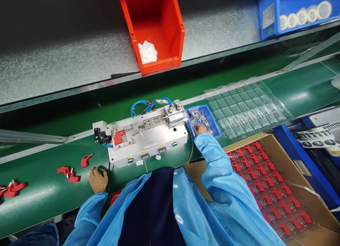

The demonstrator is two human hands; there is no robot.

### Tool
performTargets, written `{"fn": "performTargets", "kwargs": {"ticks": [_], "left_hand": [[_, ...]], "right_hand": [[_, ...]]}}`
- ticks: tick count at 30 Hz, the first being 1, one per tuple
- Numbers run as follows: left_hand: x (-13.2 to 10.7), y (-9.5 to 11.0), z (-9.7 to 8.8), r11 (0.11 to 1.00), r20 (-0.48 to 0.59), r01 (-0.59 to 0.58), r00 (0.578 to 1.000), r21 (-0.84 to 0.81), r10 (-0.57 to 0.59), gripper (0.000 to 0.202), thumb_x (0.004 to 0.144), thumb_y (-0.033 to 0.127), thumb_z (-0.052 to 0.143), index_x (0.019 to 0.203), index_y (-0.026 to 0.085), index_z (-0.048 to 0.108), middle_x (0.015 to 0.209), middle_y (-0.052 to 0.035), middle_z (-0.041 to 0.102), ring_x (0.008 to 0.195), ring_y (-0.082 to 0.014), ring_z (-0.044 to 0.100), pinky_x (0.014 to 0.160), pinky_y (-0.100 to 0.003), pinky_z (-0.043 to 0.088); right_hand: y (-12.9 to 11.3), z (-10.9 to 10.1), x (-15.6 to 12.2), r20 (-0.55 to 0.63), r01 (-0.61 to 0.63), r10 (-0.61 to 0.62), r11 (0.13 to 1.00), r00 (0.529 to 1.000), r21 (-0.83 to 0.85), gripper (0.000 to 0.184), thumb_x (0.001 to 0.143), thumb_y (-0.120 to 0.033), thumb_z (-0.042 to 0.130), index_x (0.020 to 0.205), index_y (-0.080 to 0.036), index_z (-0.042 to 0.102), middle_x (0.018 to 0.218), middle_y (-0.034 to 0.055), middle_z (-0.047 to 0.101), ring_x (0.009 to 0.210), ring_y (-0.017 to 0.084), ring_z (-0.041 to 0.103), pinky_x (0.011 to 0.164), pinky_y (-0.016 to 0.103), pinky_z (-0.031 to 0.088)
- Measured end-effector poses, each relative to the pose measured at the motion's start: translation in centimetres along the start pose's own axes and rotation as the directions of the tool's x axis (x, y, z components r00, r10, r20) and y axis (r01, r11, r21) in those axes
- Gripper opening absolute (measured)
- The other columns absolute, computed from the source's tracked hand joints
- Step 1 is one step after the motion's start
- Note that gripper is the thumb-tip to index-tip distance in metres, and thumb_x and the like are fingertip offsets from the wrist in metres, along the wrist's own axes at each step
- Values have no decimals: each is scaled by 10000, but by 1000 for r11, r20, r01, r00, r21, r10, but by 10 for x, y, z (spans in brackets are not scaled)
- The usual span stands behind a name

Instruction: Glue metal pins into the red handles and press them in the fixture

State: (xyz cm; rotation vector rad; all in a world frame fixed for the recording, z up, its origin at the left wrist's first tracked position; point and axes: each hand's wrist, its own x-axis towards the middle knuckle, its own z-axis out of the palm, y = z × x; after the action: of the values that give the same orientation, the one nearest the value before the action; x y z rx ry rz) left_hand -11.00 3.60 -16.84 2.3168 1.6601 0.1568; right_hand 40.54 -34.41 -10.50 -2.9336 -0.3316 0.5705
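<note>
My left hand (97,179) rests on the green belt (39,200) just left of a white press fixture (145,138), fingers curled, with nothing visible in them. A red plastic part (119,136) sits in the fixture's nest. My right hand (201,129) reaches into a small blue tray (215,126) of metal pins (199,117), its fingers pinched among the pins. Loose red parts (69,174) lie on the belt to the left of my left hand.
A cardboard box (300,168) with rows of red parts in a clear tray stands at the right. A clear blister tray (247,109) lies on the belt. A red bin (156,30) with a white rag sits on the back shelf, a blue bin (297,10) farther right.
</note>
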Motion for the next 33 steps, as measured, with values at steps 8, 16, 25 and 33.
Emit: {"fn": "performTargets", "kwargs": {"ticks": [8,16,25,33], "left_hand": [[1,3,0,1000,-20,6,1000,12,-6,485,856,262,554,1301,71,586,1439,-270,558,1425,-408,492,1163,-580,427],[2,8,-2,1000,-57,-12,998,9,12,495,808,244,569,1269,66,601,1377,-275,583,1357,-426,535,1117,-608,453],[1,17,-4,1000,-76,9,997,18,-8,475,792,252,538,1239,102,594,1361,-248,594,1321,-408,542,1094,-599,451],[-1,24,-7,999,-75,28,997,35,-25,478,810,229,536,1255,67,599,1373,-282,587,1328,-430,536,1079,-607,457]], "right_hand": [[-3,1,0,2,-18,18,999,1000,-34,295,944,-258,600,1210,-221,723,1212,117,718,1140,268,671,973,351,531],[-6,0,1,9,-35,36,998,999,-46,361,949,-274,585,1278,-187,704,1277,165,655,1183,296,639,966,366,527],[-5,0,2,24,-31,32,999,999,-41,332,923,-273,622,1224,-162,708,1219,172,637,1165,310,622,977,390,525],[-5,0,2,29,-12,13,999,999,-34,302,906,-270,653,1182,-159,709,1202,193,648,1124,319,649,934,381,534]]}}
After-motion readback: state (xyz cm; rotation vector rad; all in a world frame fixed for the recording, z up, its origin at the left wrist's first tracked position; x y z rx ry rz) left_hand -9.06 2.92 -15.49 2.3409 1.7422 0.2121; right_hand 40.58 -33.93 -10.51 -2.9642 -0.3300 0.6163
